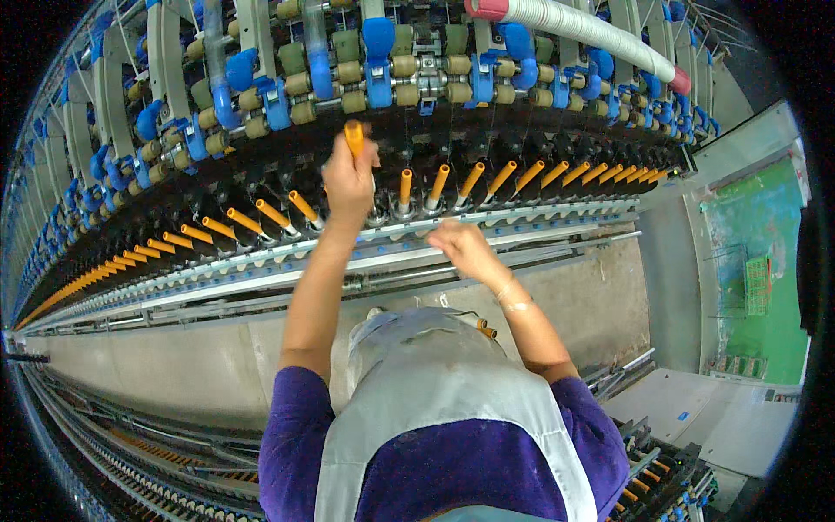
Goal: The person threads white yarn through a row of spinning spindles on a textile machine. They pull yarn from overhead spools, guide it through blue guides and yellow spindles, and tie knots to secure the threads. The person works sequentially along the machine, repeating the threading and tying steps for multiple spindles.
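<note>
My left hand (pixel 350 181), slightly blurred, is wrapped round an orange bobbin tube (pixel 354 137), whose top sticks up above my fingers. It stands at the row of upright orange bobbin tubes (pixel 405 186) along the spinning frame. My right hand (pixel 466 249) is lower and to the right, just in front of the pale metal rail (pixel 531 219). Its fingers are curled together, and whatever they may hold is hidden.
Blue-and-grey drafting arms and rollers (pixel 378 61) run above the bobbins. A white tube with pink ends (pixel 591 39) lies across them at upper right. Orange tubes (pixel 489 331) show at my apron's (pixel 452 374) front. Another machine (pixel 156 452) stands behind me.
</note>
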Available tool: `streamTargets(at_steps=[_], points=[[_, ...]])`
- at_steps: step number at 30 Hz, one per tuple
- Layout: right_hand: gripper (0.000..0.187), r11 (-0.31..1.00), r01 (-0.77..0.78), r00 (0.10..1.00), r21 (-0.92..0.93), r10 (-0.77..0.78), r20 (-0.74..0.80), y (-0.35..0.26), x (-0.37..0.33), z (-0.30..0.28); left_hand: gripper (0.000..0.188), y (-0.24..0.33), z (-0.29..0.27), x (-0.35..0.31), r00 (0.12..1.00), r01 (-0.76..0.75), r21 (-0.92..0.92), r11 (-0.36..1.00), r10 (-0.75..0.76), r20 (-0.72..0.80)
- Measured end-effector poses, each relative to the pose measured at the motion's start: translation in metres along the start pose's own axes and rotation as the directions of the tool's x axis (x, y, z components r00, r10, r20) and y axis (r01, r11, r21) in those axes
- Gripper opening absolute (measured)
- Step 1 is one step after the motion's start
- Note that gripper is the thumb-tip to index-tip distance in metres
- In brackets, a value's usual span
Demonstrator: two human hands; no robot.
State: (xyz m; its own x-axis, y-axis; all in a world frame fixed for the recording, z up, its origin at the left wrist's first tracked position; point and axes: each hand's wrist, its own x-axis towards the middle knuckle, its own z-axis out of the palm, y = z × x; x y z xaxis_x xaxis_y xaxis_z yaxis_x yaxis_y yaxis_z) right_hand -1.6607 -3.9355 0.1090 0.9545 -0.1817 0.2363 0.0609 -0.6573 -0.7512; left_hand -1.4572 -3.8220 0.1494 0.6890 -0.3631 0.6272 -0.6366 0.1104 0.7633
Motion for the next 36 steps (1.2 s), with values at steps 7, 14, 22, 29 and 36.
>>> streamTargets(at_steps=[7,14,22,29,36], points=[[0.032,0.754,-0.047,0.973,0.656,-0.113,0.2,-0.056,0.063,-0.017,0.048,0.091,-0.025,0.041,0.88,0.427,-0.881,0.206,-0.321,0.351],[0.025,0.946,0.267,0.907,0.184,-0.312,0.284,-0.103,0.065,-0.034,0.042,0.07,-0.044,0.008,0.837,0.412,-0.91,0.033,-0.408,0.364],[0.024,0.217,-0.343,0.936,0.914,-0.003,0.352,-0.144,0.065,-0.01,0.071,0.05,-0.005,-0.088,0.576,0.577,-0.741,-0.343,-0.473,0.667],[0.029,0.858,-0.356,0.926,0.37,0.273,0.259,-0.049,0.062,-0.031,0.048,0.023,-0.071,-0.116,0.176,0.779,0.025,0.627,-0.257,0.95],[0.016,0.796,-0.379,0.92,0.472,0.27,0.283,0.061,0.012,0.1,0.03,-0.054,-0.193,-0.133,0.595,-0.229,0.579,0.783,-0.358,0.72]])
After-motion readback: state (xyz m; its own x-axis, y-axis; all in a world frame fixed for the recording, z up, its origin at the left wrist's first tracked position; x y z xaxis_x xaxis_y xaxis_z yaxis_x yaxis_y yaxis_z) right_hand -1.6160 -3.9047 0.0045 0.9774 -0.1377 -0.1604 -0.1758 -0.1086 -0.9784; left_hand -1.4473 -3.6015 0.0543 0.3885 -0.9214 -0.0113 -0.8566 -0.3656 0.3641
